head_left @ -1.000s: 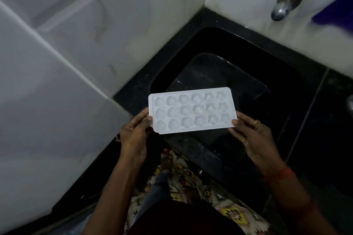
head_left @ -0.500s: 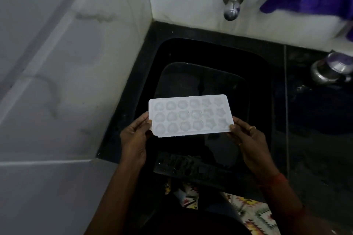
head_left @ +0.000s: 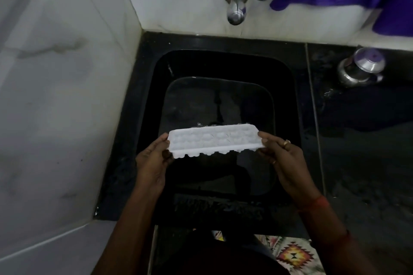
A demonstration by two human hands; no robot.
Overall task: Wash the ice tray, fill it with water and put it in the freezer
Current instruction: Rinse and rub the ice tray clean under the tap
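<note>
Tilted ice tray (head_left: 214,139) — between hands (head_left: 152,163) (head_left: 288,158)

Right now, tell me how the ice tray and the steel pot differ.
The ice tray is white, flat and rectangular; the steel pot is shiny and round. The tray is held tilted over the sink by the left hand and right hand; the pot stands untouched on the counter beside it.
</note>
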